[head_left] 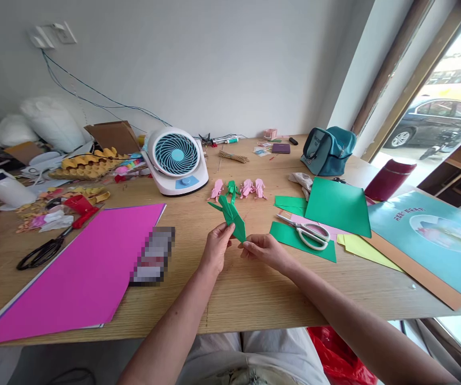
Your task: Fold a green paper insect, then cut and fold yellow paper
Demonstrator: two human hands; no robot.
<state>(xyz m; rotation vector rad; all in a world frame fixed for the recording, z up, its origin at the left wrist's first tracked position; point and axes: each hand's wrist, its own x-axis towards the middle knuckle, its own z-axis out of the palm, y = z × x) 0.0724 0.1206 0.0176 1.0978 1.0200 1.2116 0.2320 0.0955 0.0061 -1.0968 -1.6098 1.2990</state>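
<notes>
In the head view, the left hand (216,247) grips the folded green origami figure (231,215) between thumb and fingers above the wooden table (238,302), while the right hand (265,250), nearly closed, pinches the figure's lower tip.

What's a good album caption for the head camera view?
Left hand and right hand hold folded green paper before four small figures.
</notes>
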